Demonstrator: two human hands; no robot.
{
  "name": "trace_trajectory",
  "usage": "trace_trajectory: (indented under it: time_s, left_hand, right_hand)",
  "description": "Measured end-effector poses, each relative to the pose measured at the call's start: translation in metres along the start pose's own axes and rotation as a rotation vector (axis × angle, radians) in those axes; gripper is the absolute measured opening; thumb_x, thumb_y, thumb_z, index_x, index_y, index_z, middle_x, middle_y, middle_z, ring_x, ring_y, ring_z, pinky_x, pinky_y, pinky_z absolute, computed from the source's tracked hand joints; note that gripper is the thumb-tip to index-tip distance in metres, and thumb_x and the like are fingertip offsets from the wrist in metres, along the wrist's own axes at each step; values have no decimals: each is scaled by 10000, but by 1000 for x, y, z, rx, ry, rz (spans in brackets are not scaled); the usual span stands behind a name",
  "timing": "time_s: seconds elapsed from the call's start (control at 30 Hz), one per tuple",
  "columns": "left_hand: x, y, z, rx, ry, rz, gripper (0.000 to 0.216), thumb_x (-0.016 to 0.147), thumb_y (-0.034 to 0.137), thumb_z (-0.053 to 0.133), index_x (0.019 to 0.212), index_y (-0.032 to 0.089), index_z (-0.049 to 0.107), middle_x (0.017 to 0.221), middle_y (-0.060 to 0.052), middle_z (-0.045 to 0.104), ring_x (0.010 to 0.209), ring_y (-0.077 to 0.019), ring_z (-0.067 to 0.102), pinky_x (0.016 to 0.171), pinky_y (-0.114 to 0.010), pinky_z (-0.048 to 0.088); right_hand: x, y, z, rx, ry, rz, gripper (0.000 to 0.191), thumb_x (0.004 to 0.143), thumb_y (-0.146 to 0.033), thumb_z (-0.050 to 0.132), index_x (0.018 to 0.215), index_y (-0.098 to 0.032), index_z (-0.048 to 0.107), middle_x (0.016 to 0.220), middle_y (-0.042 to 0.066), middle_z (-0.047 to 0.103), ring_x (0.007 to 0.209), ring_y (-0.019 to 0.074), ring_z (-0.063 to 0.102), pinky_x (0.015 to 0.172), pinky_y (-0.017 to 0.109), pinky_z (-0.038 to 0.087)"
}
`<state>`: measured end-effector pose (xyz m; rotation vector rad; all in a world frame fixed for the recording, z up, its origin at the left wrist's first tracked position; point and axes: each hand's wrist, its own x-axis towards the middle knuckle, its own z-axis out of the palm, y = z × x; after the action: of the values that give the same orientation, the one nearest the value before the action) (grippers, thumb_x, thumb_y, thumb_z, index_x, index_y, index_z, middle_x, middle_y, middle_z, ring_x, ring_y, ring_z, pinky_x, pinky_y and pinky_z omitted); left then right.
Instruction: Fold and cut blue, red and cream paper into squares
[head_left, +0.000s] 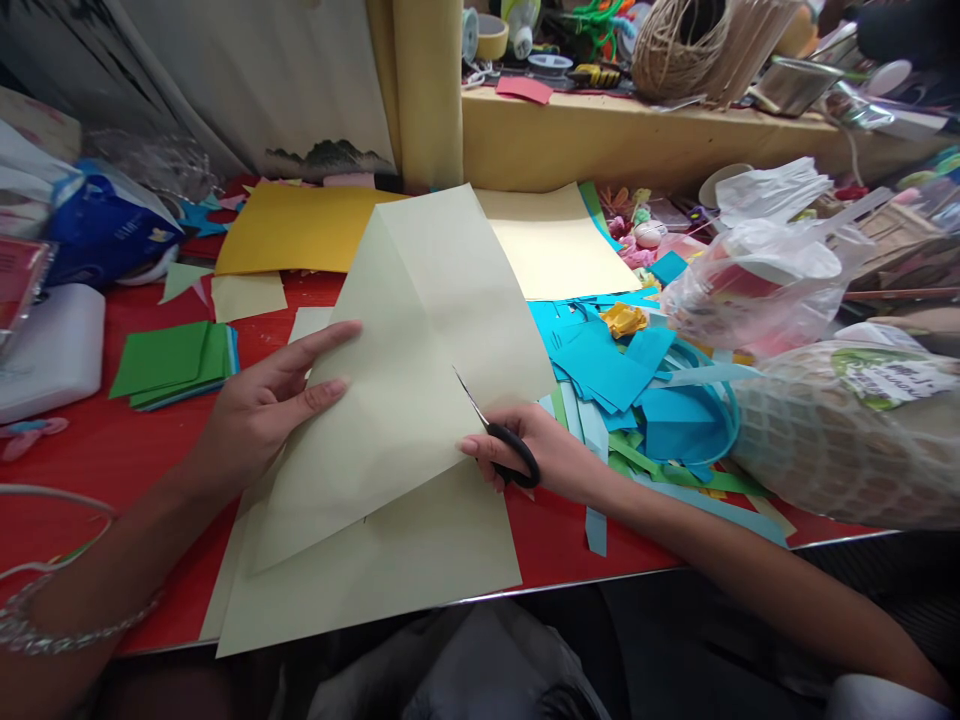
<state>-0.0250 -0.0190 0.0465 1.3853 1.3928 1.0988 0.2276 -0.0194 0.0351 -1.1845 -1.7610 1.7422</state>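
Observation:
A large pale yellow-green paper sheet (420,360) is folded and lifted over the red table (142,450). My left hand (266,400) holds the sheet's left edge, fingers stretched along it, thumb behind. My right hand (536,455) grips black-handled scissors (499,440), whose blades point up-left into the sheet's right edge. Another pale sheet (390,570) lies flat underneath, reaching the table's front edge.
Blue and green paper scraps (637,390) pile up right of the scissors. A stack of green squares (176,362) lies left. An orange sheet (292,228) and a cream sheet (555,245) lie behind. Plastic bags (772,270) and a netted bundle (840,440) crowd the right.

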Motion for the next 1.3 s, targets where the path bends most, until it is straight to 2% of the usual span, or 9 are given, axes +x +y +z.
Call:
trace_trajectory:
  time_s: [0.17, 0.27, 0.37, 0.5, 0.77, 0.97, 1.1, 1.3]
  left_hand:
    - [1, -1, -1, 13, -11, -18, 433, 766, 280, 671, 1190, 313, 588, 1196, 24, 621, 927, -129, 638, 648, -119, 547]
    - [1, -2, -1, 34, -37, -45, 461, 763, 302, 671, 1213, 310, 569, 1122, 21, 655, 825, -115, 652, 596, -125, 546]
    - [1, -2, -1, 28, -67, -74, 493, 761, 308, 671, 1238, 293, 549, 1019, 14, 686, 782, -114, 650, 561, -121, 537]
    - [0, -4, 0, -6, -85, -95, 514, 755, 311, 676, 1250, 296, 537, 951, 18, 684, 754, -105, 638, 562, -123, 532]
    - [2, -9, -3, 25, -68, -100, 532, 729, 323, 698, 1240, 314, 550, 916, 21, 651, 799, -108, 595, 596, -127, 525]
    - [2, -11, -4, 26, -75, -109, 521, 726, 332, 698, 1227, 343, 555, 1025, 24, 641, 769, -100, 596, 558, -123, 525]
    - [3, -11, -3, 19, -89, -105, 510, 740, 325, 686, 1232, 334, 551, 1012, 17, 662, 778, -113, 616, 551, -134, 537]
    - [1, -6, 1, -12, -156, -93, 491, 757, 308, 668, 1234, 320, 550, 1195, 1, 616, 879, -157, 647, 610, -173, 566]
  right_hand:
    - [0, 1, 1, 35, 15, 18, 436, 749, -523, 612, 556, -143, 525, 491, -13, 547, 416, 57, 472, 415, 179, 345]
    - [-1, 0, 1, 75, 36, 68, 421, 734, -523, 629, 578, -152, 507, 507, -17, 563, 406, 56, 480, 409, 179, 344]
    - [-1, -1, 1, 117, 49, 97, 400, 707, -508, 663, 602, -164, 490, 484, -41, 517, 431, 75, 527, 398, 171, 337]
    - [-1, -2, 2, 129, 59, 83, 396, 694, -506, 673, 605, -163, 497, 461, -55, 448, 475, 100, 571, 403, 168, 347]
    - [-1, 2, 1, 130, 38, 38, 354, 724, -483, 654, 665, -152, 544, 519, -36, 500, 477, 87, 555, 399, 159, 360]
    - [0, 5, 2, 142, 34, 30, 345, 724, -464, 662, 652, -154, 529, 512, -37, 517, 469, 81, 547, 394, 152, 356]
    - [0, 3, 3, 156, 36, 43, 348, 725, -459, 663, 638, -156, 515, 521, -39, 513, 451, 69, 526, 395, 150, 372]
    - [-1, -1, 4, 186, 82, 68, 426, 695, -503, 667, 573, -168, 433, 510, -71, 333, 426, 48, 407, 448, 193, 467]
